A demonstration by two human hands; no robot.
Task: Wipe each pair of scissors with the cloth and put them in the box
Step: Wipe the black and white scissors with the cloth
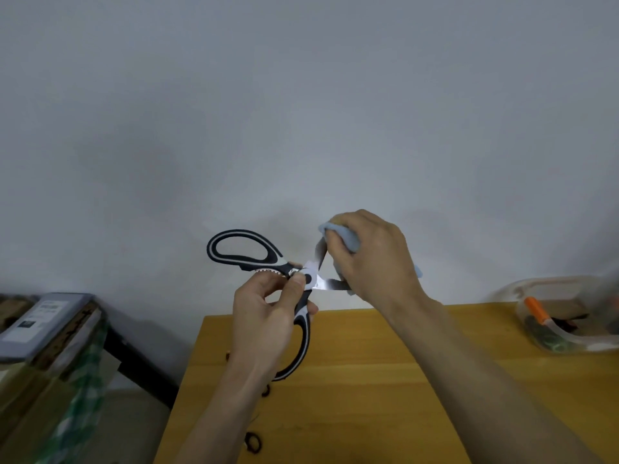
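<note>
Both arms are bare, with no sleeves showing. The left hand (264, 316) and the right hand (375, 259) wear no gloves, rings or watch.

dim, flat indoor light; soft shadows lay on the wall (301, 112); edges bowed, and the right-hand box (569, 316) was blurred.

I count 2 hands: left (264, 316), right (375, 259). 1 scissors (268, 259) in the left, 1 cloth (345, 237) in the right. 1 box (566, 316) well right of the right hand. 1 table (385, 380) under both.
</note>
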